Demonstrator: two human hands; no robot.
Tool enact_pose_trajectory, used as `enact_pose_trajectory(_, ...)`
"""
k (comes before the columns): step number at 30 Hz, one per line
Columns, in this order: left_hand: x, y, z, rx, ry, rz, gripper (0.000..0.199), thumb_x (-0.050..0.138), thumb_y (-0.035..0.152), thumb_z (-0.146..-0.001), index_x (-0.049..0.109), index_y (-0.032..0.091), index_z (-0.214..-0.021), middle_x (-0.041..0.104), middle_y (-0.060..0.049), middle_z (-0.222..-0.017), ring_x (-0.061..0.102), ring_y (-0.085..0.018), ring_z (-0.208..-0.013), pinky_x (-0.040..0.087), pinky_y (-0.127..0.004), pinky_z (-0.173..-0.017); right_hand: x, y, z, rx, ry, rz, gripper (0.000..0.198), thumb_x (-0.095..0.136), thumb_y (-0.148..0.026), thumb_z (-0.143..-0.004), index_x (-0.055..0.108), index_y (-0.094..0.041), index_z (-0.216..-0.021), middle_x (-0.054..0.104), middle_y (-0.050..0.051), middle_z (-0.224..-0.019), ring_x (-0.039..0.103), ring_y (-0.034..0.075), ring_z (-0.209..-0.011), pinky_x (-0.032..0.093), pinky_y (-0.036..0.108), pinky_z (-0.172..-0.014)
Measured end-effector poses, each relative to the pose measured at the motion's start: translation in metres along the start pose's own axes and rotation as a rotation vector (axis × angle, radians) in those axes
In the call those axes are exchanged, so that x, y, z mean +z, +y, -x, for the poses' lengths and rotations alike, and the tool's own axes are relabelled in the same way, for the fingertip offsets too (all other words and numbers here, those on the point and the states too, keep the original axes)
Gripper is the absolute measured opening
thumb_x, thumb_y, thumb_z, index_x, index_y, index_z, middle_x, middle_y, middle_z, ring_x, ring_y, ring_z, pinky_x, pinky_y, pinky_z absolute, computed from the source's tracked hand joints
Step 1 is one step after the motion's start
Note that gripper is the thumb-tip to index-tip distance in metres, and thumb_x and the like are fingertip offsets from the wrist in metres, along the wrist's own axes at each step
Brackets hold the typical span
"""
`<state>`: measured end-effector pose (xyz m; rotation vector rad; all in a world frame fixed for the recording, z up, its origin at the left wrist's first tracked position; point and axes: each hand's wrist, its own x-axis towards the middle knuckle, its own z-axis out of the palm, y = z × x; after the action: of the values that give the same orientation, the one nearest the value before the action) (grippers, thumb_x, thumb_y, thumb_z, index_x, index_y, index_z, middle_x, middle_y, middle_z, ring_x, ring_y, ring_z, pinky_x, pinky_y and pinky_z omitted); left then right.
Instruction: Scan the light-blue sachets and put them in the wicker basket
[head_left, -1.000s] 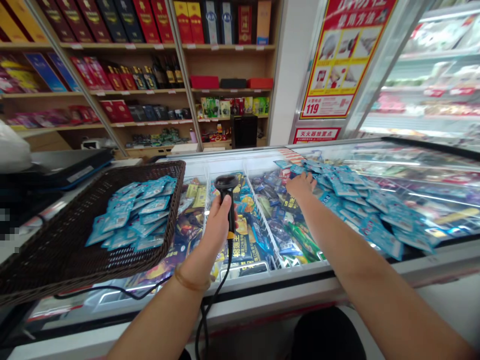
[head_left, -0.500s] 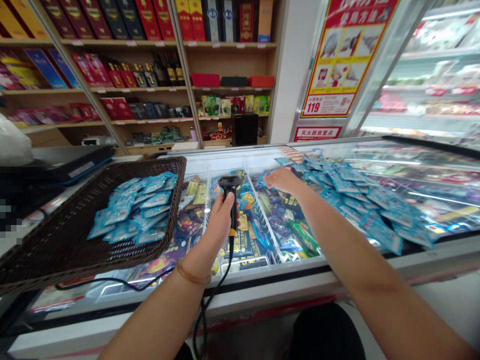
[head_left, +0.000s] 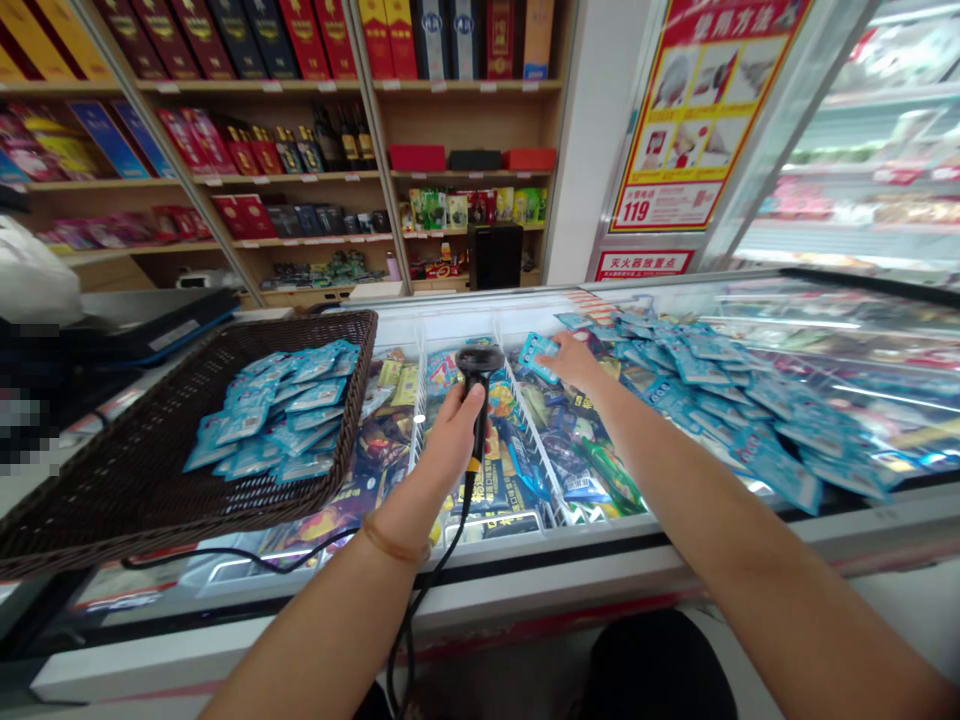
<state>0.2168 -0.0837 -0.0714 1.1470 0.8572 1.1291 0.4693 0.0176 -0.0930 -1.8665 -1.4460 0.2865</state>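
Scanner (head_left: pixel 480 357) gripped in left hand (head_left: pixel 453 430), over freezer (head_left: pixel 570 582). Right hand (head_left: pixel 576 358) pinches packet (head_left: pixel 535 354) by edge, right of scanner, not touching. Step: likely presenting packet for scan. Next move seems to call for lining packet up with scanner. Pile (head_left: pixel 701 370) right, basket (head_left: pixel 112 480) left.

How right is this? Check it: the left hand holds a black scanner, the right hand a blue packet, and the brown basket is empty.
The brown basket isn't empty: the head view shows a pile of blue packets in it. The left hand does hold a black scanner, and the right hand a blue packet.
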Motion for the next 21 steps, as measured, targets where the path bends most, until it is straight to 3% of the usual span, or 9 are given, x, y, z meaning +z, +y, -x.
enact_pose_trajectory(4, 0.006, 0.001, 0.003, 0.009, -0.055, -0.008, 0.051, 0.069, 0.065, -0.073, 0.052, 0.02, -0.09, 0.057, 0.004, -0.072, 0.05, -0.007, -0.042, 0.04, -0.022, -0.036, 0.001, -0.017, 0.004, 0.295, -0.032, -0.638, 0.022, 0.067, -0.038, -0.081, 0.06, -0.021, -0.094, 0.068, 0.001, -0.085, 0.062, 0.017, -0.078, 0.048, 0.029, -0.069)
enact_pose_trajectory(9, 0.009, 0.004, 0.007, 0.061, -0.103, -0.031, 0.05, 0.067, 0.066, -0.076, 0.051, 0.02, -0.087, 0.056, 0.005, -0.073, 0.046, -0.004, -0.041, 0.039, -0.021, -0.035, 0.002, -0.03, 0.01, 0.41, -0.123, -1.073, 0.008, 0.059, -0.018, -0.079, 0.054, -0.022, -0.085, 0.064, -0.002, -0.066, 0.062, 0.014, -0.063, 0.049, 0.025, -0.061)
enact_pose_trajectory(11, 0.009, 0.003, 0.007, 0.076, -0.121, -0.041, 0.05, 0.067, 0.066, -0.076, 0.051, 0.02, -0.085, 0.055, 0.005, -0.073, 0.046, -0.004, -0.042, 0.038, -0.02, -0.035, 0.002, -0.032, 0.012, 0.399, -0.144, -1.132, 0.013, 0.062, -0.014, -0.077, 0.053, -0.022, -0.083, 0.064, -0.003, -0.064, 0.065, 0.014, -0.066, 0.053, 0.026, -0.068)
enact_pose_trajectory(15, 0.01, -0.001, 0.007, 0.074, -0.155, -0.07, 0.05, 0.066, 0.067, -0.076, 0.05, 0.021, -0.084, 0.053, 0.005, -0.068, 0.046, -0.005, -0.041, 0.037, -0.021, -0.036, 0.002, -0.031, 0.017, 0.223, -0.157, -1.107, 0.026, 0.076, -0.019, -0.073, 0.054, -0.023, -0.088, 0.068, -0.004, -0.069, 0.069, 0.014, -0.075, 0.054, 0.031, -0.082)
enact_pose_trajectory(21, 0.01, -0.005, 0.008, 0.071, -0.207, -0.203, 0.047, 0.062, 0.066, -0.08, 0.05, 0.022, -0.089, 0.048, 0.008, -0.052, 0.043, -0.009, -0.037, 0.034, -0.023, -0.037, 0.002, -0.027, 0.016, 0.133, -0.179, -1.024, 0.033, 0.084, -0.033, -0.065, 0.058, -0.021, -0.083, 0.066, -0.006, -0.065, 0.068, 0.014, -0.069, 0.054, 0.029, -0.078)
